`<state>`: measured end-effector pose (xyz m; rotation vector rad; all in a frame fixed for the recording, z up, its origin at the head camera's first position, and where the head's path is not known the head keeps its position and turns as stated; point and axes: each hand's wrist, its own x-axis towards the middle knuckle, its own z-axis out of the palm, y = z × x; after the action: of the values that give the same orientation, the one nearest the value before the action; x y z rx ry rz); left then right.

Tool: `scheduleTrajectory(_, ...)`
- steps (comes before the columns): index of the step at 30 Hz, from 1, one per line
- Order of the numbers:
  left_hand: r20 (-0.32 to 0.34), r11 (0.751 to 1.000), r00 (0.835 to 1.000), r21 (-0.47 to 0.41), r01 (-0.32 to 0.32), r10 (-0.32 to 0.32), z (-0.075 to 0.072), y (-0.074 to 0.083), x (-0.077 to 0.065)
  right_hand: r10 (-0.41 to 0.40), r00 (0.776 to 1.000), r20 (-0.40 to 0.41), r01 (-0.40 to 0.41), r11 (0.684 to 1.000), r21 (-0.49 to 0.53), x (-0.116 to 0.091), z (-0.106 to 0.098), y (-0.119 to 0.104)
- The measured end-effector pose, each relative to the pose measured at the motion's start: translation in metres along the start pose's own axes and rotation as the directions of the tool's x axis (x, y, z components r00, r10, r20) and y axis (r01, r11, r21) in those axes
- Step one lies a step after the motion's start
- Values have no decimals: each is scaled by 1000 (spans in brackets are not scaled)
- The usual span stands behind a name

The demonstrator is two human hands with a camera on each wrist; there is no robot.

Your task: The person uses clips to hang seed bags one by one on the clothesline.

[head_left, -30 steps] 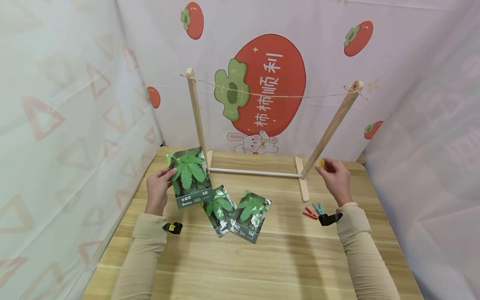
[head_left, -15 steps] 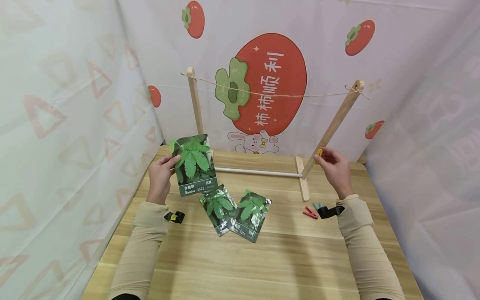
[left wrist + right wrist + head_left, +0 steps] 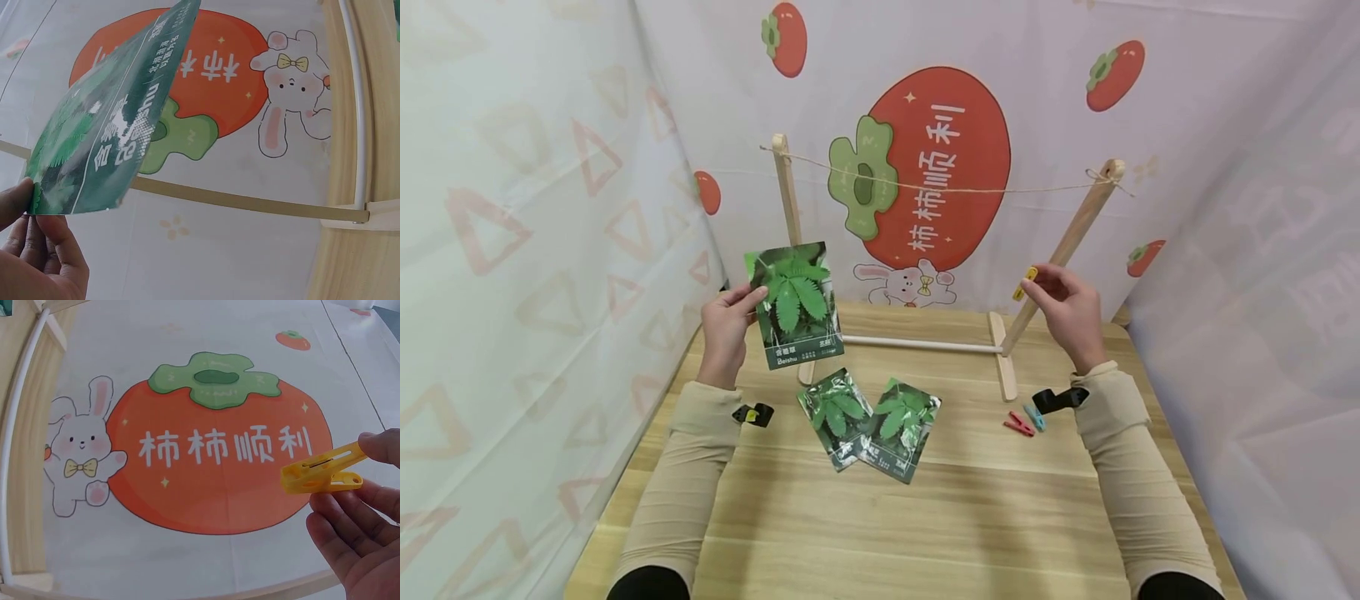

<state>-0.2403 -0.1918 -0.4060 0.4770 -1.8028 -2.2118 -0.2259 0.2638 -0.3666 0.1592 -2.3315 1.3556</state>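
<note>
My left hand [image 3: 727, 329] pinches the left edge of a green seed packet [image 3: 797, 310] with a leaf picture, raised in front of the stand's left post. In the left wrist view, thumb and fingers grip a lower corner of that packet [image 3: 106, 131], which tilts upward. My right hand [image 3: 1070, 312] holds a yellow clothespin [image 3: 1025, 284] near the right post. Up close in the right wrist view, thumb and fingers pinch the handles of the yellow clothespin [image 3: 319, 472]. A thin string [image 3: 985, 191] runs between the tops of the two wooden posts, above both hands.
Two more seed packets, a left one [image 3: 835, 418] and a right one [image 3: 901, 427], overlap on the wooden table [image 3: 865, 542]. A red clothespin [image 3: 1018, 424] and a blue clothespin [image 3: 1034, 417] lie near the stand's right foot [image 3: 1007, 379]. A white rod [image 3: 921, 344] joins the feet.
My left hand has lifted the seed packet up and a little to the right. The right hand has raised the yellow clothespin up and leftward. Things on the table have stayed put.
</note>
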Motion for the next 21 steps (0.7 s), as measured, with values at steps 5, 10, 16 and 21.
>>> scheduleTrajectory(5,6,1000,1000,-4,-21,21,6,6,2,-62,998,0,62,998,32,8,4,-15)
scheduleTrajectory(10,22,999,999,-11,-38,39,12,11,5,-120,993,-15,121,992,48,17,8,-28)
scheduleTrajectory(16,53,997,996,3,-79,79,21,20,8,-149,989,-3,148,987,63,32,11,-46)
scheduleTrajectory(21,72,994,992,13,-105,104,28,26,10,-164,986,33,162,986,48,47,16,-61)
